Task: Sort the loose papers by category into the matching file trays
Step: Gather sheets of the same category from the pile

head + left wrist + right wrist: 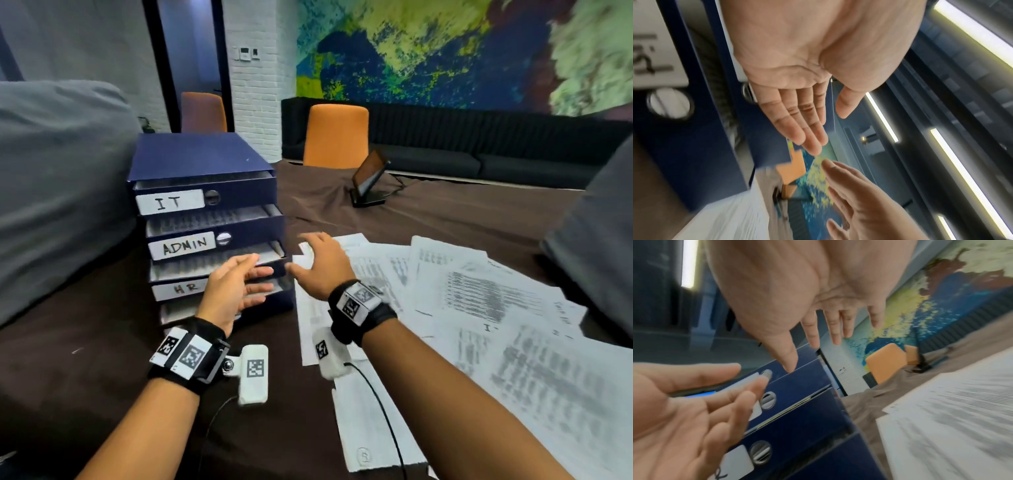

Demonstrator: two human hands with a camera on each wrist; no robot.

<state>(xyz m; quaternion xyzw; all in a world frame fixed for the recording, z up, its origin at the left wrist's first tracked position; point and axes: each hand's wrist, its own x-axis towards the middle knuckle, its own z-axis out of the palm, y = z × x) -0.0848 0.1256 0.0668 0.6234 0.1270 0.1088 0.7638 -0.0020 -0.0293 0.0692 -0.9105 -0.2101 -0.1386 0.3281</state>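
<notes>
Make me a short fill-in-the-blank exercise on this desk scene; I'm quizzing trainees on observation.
1. The top tray of the blue stack bears the label ____.
2. The tray right below it is labelled ____.
3. The loose papers lie to the ____ of the stack on the brown tablecloth.
4. The left hand and right hand both hold ____.

Missing words: IT; ADMIN; right; nothing

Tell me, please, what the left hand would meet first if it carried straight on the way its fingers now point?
Probably the right hand, just beyond the left hand fingertips. Depth is unclear; if it passes, the loose papers come next.
</notes>
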